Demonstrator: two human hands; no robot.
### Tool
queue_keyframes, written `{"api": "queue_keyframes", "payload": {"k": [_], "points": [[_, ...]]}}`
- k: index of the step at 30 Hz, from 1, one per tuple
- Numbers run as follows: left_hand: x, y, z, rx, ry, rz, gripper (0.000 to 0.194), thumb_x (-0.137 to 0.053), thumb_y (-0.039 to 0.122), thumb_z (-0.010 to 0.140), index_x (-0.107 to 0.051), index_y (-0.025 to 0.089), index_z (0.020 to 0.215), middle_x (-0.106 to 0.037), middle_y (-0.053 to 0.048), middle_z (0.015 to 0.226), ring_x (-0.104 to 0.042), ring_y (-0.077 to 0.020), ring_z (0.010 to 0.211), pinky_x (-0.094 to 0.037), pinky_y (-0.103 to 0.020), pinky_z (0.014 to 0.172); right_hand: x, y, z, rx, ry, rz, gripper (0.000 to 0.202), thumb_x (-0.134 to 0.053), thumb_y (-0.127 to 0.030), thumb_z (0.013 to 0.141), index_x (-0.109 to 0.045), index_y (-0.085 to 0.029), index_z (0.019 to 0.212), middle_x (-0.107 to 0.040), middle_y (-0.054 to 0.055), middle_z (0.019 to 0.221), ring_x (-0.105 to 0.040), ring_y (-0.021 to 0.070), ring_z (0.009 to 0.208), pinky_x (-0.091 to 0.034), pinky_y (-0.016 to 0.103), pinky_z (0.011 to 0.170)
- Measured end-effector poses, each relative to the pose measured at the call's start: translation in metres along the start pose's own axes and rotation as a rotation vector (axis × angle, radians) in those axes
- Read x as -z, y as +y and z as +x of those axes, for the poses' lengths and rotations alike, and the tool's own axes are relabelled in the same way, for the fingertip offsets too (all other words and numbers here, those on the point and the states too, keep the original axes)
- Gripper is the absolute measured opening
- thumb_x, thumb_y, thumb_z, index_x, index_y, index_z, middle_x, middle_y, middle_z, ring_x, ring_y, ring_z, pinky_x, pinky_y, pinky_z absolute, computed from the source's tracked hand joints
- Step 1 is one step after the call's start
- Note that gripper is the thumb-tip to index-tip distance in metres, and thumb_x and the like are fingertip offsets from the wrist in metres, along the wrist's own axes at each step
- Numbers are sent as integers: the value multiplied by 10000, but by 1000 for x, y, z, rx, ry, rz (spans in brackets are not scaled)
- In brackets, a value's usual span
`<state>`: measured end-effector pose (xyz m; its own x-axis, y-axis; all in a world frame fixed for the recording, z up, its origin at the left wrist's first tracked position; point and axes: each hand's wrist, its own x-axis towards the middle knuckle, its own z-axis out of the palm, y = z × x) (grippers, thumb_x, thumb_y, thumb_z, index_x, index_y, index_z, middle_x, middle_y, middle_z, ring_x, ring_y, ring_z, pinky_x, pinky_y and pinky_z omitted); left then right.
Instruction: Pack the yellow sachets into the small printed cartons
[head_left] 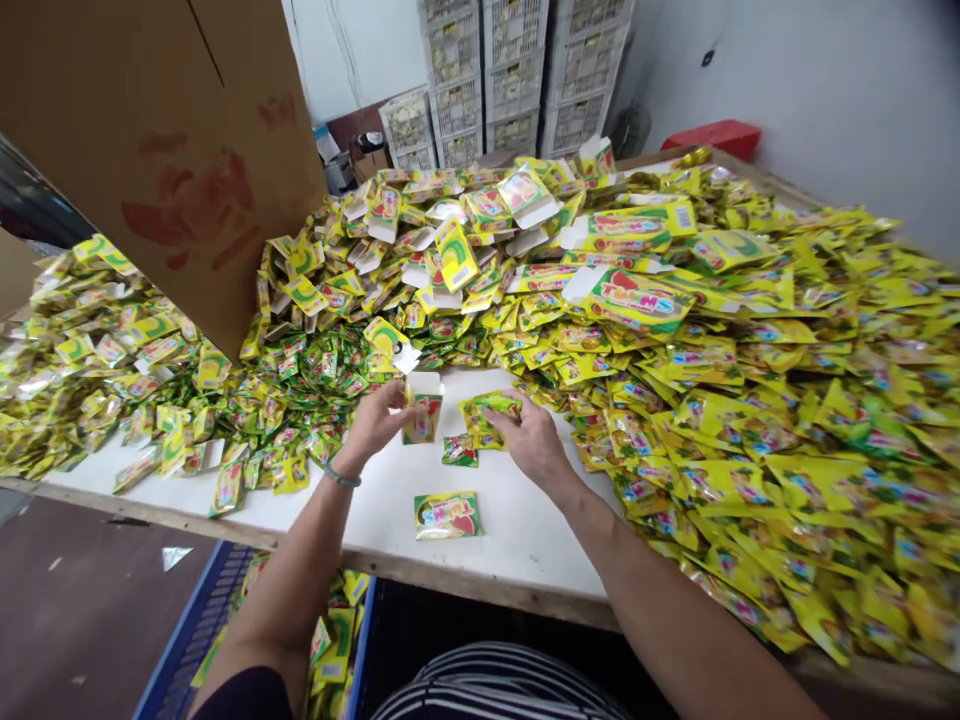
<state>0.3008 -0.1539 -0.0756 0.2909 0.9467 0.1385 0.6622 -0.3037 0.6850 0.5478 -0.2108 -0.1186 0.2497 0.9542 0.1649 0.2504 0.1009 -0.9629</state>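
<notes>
My left hand [377, 425] is closed on a small yellow and green candy box [424, 408], whose white top flap stands open. To the right, my right hand [534, 437] grips yellow candy packets [484, 415]; how many is hard to see. Between the two hands a small green packet [460, 451] lies on the white tabletop, close to the packets I hold. Nearer to me a flat yellow and green candy box [449, 515] lies by itself, its printed front up. Behind my left hand is another box with a white flap [391, 343].
Yellow packets [720, 440] pile high on the right. Open boxes [480, 220] heap at the back, with small green packets [322, 375] before them. A tall cardboard carton [187, 130] stands at left. Below the table edge sits a blue crate [196, 625] of filled boxes. White crates [517, 80] stack behind.
</notes>
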Motion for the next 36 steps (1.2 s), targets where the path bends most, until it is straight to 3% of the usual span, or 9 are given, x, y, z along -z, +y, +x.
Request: {"api": "queue_keyframes", "payload": {"k": [4,8,11,15,22,28,32,36], "points": [[-48,9,-22,7,-109,-196,333,-705,485,807,-686,175,927,-680,-13,797,-610,-155,746,-461,-251,691,1,2,3,29,84,29,484,-644,-588,802,-665,-172,1047,-697,64,789,-617,210,694,-503,337,677],[-67,8,-25,75,-127,-435,388,-683,519,822,-670,161,970,-665,-15,792,-579,-135,684,-446,-241,617,1,4,10,41,-7,-165,314,-688,-449,807,-693,-196,993,-705,59,790,-620,212,701,-476,317,675],[-68,4,-26,129,-74,-522,383,-679,524,825,-647,153,913,-622,-3,722,-533,-112,627,-412,-226,569,3,2,12,-11,-161,-282,231,-700,-361,805,-708,-204,975,-681,32,712,-606,203,666,-446,301,651],[-68,5,-29,142,-96,-503,367,-719,503,795,-649,151,870,-589,13,675,-487,-96,584,-370,-218,536,4,0,10,-30,-279,-318,188,-716,-298,782,-722,-211,948,-684,15,712,-598,186,654,-429,288,644],[-69,18,-27,109,-67,-485,335,-817,419,694,-712,150,865,-657,3,750,-542,-109,668,-436,-231,639,-4,1,7,22,-121,-197,240,-762,-340,724,-699,-210,916,-709,14,800,-608,185,731,-448,283,692],[-73,14,-28,246,-114,-740,394,-855,417,646,-707,133,874,-699,-16,772,-608,-122,659,-477,-242,635,-12,2,0,109,-228,-155,123,-673,-335,803,-676,-212,814,-706,31,840,-622,190,790,-462,293,747],[-74,16,-29,329,-145,-886,469,-904,372,570,-704,125,915,-745,-44,839,-669,-149,690,-538,-278,684,-12,5,-2,75,-181,-56,218,-602,-387,866,-680,-207,962,-715,44,911,-630,181,767,-486,298,722],[-73,22,-30,347,-93,-957,484,-933,329,512,-707,121,887,-760,-52,837,-694,-164,701,-564,-293,707,-11,6,-2,145,-104,-106,185,-646,-392,854,-692,-213,832,-698,54,872,-606,199,802,-497,340,791]]}}
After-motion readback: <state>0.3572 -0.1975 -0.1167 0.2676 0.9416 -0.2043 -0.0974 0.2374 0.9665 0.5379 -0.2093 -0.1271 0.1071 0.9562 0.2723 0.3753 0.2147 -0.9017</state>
